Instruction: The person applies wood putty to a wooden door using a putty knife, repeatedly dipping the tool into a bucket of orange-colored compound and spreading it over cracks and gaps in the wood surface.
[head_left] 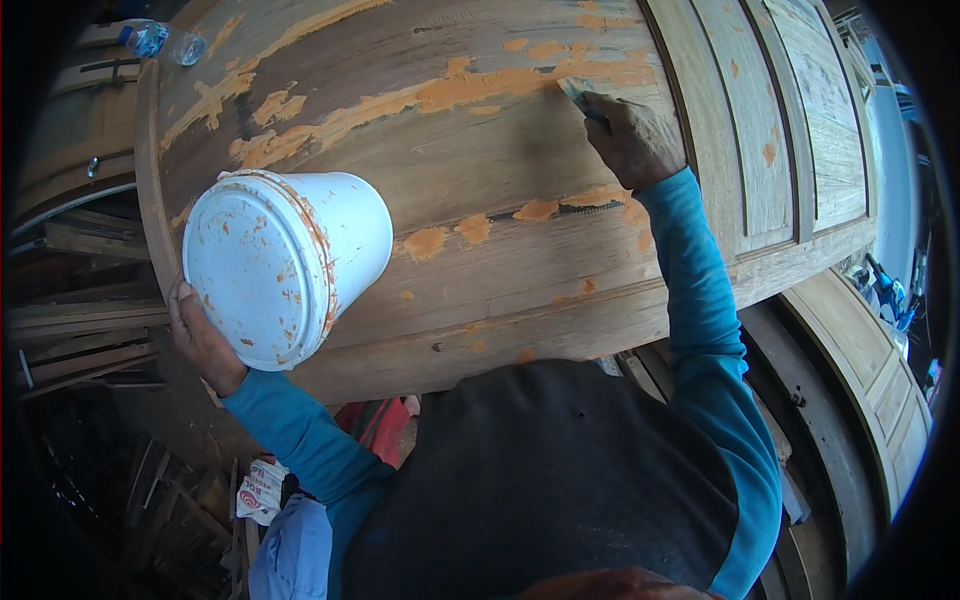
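My left hand [205,340] is wrapped against the lower left side of a white plastic bucket [358,225], near the rim of its lid [245,265]. Orange filler is smeared over the lid and around the edge; part of my fingers is hidden by the bucket. Farther right, my right hand [640,135] grips a small putty knife [574,92], its blade touching or just over the wooden panel [500,160]. An uneven band of orange filler [440,94] runs along the wood left of the blade, and smaller patches [474,229] lie nearer to me.
A clear plastic bottle [165,43] lies at the far left. Raised frame mouldings [750,120] border the panel on the right. Wood pieces [90,320] are stacked at the left, another door-like panel [850,350] leans at the lower right. A white printed bag [262,490] sits below my left arm.
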